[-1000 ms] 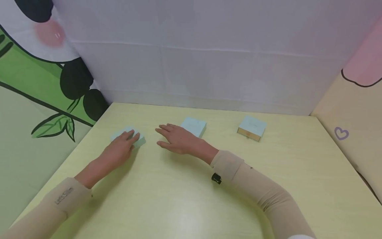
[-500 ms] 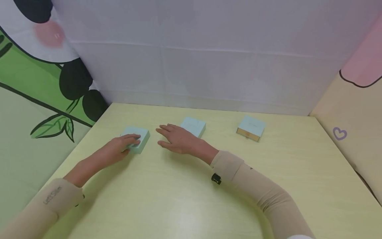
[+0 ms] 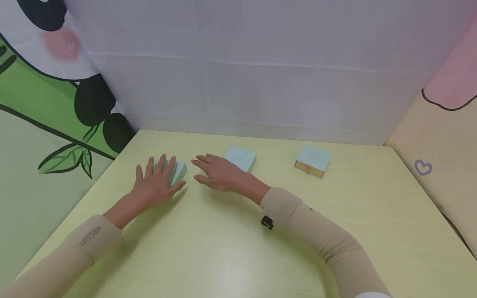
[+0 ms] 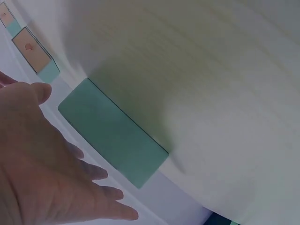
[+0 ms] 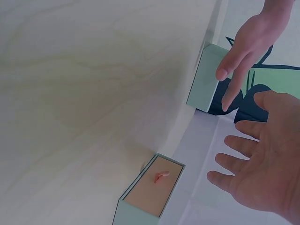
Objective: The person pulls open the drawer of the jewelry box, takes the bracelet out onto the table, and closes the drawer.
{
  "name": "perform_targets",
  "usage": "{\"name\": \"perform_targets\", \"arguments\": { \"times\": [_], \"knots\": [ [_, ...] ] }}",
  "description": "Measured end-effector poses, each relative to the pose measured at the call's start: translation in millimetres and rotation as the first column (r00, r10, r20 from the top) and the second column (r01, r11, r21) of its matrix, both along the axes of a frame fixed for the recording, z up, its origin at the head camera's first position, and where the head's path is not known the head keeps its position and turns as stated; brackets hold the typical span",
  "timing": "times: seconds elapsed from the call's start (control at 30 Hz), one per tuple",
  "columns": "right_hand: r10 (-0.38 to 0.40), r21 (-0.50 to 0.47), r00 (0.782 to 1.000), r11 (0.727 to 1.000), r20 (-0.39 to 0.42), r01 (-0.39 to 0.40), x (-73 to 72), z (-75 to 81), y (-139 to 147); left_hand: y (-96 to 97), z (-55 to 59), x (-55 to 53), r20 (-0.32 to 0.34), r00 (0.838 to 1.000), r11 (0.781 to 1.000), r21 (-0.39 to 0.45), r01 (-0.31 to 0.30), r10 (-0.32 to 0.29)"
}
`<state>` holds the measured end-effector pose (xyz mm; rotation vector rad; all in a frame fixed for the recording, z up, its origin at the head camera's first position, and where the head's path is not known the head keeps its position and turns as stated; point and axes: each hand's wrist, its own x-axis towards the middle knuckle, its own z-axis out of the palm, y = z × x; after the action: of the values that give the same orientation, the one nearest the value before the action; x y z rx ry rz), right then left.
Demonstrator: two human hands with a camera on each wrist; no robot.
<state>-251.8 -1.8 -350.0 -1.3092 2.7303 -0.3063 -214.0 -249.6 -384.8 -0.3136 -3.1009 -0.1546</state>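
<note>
My left hand (image 3: pixel 150 188), fingers spread, is over a flat light-blue box (image 3: pixel 180 171) at the left of the table and hides much of its top. In the left wrist view the same hand (image 4: pixel 47 159) is beside the box's plain green-blue side (image 4: pixel 112 131). My right hand (image 3: pixel 223 174) hovers palm down with its fingers straight, holding nothing. It overlaps the front left of a second light-blue box (image 3: pixel 242 158). The right wrist view shows that box's tan drawer front (image 5: pixel 153 185) with a small pink pull tab.
A third light-blue box (image 3: pixel 314 160), its tan drawer front towards me, lies farther right on the pale yellow table (image 3: pixel 231 244). A pale curtain (image 3: pixel 253 95) hangs at the back edge. Printed panels stand at both sides.
The left box has turned and shifted right under my left hand. That hand has since lifted and spread its fingers. My right hand and the other boxes stay almost unchanged.
</note>
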Motion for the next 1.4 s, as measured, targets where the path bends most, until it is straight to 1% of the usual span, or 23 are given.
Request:
{"name": "perform_targets", "arguments": {
  "times": [0.1,0.37,0.53,0.67,0.8,0.87,0.93,1.0,1.1,1.17,1.23,1.3,1.4],
  "knots": [
    [-0.001,0.009,1.000,1.000,0.000,0.001,0.9,0.4,-1,3.4,-1.2,-1.7,0.007,1.000,1.000,-0.002,-0.010,0.010],
    [-0.008,0.021,1.000,1.000,-0.005,0.008,0.3,0.0,2,8.0,-0.7,-3.6,0.074,0.997,1.000,0.008,-0.015,0.015],
    [-0.019,0.024,1.000,1.000,0.005,0.018,0.5,1.0,2,7.5,-0.5,-3.6,0.081,0.997,1.000,0.025,-0.008,0.006],
    [-0.025,0.021,1.000,0.999,0.011,0.025,1.0,0.9,2,7.4,2.6,-3.4,0.082,0.996,0.999,0.032,0.018,-0.020],
    [-0.025,0.014,0.999,1.000,0.035,0.024,2.0,0.0,2,7.2,5.7,-2.6,0.081,0.994,0.998,0.003,0.070,-0.070],
    [-0.024,0.011,0.999,1.000,0.047,0.023,2.4,-0.9,2,6.5,6.5,-2.9,0.073,0.992,0.994,-0.005,0.107,-0.106],
    [-0.029,0.009,0.998,1.000,0.058,0.029,2.7,-1.5,2,4.7,6.9,-3.9,0.045,0.986,0.987,0.008,0.162,-0.163],
    [-0.033,0.006,0.998,0.999,0.062,0.033,2.9,-2.0,3,0.8,6.0,-5.4,0.005,0.976,0.975,0.041,0.218,-0.218],
    [-0.040,0.006,0.997,0.999,0.064,0.039,3.3,-2.4,4,-9.7,3.3,-4.6,-0.059,0.961,0.955,0.111,0.274,-0.269],
    [-0.039,0.004,0.997,0.999,0.061,0.039,3.9,-2.2,5,-17.5,0.5,-2.9,-0.090,0.957,0.944,0.164,0.288,-0.276],
    [-0.042,-0.004,0.997,0.999,0.066,0.042,4.8,-1.4,7,-23.2,-1.3,-1.4,-0.105,0.957,0.937,0.202,0.286,-0.270],
    [-0.044,-0.013,0.997,0.999,0.071,0.045,5.1,-0.7,8,-25.5,-2.5,-1.1,-0.121,0.956,0.931,0.224,0.289,-0.268],
    [-0.044,-0.019,0.996,0.999,0.073,0.046,4.4,-0.4,9,-24.2,-1.8,-0.8,-0.122,0.959,0.932,0.232,0.280,-0.257]
  ]
}}
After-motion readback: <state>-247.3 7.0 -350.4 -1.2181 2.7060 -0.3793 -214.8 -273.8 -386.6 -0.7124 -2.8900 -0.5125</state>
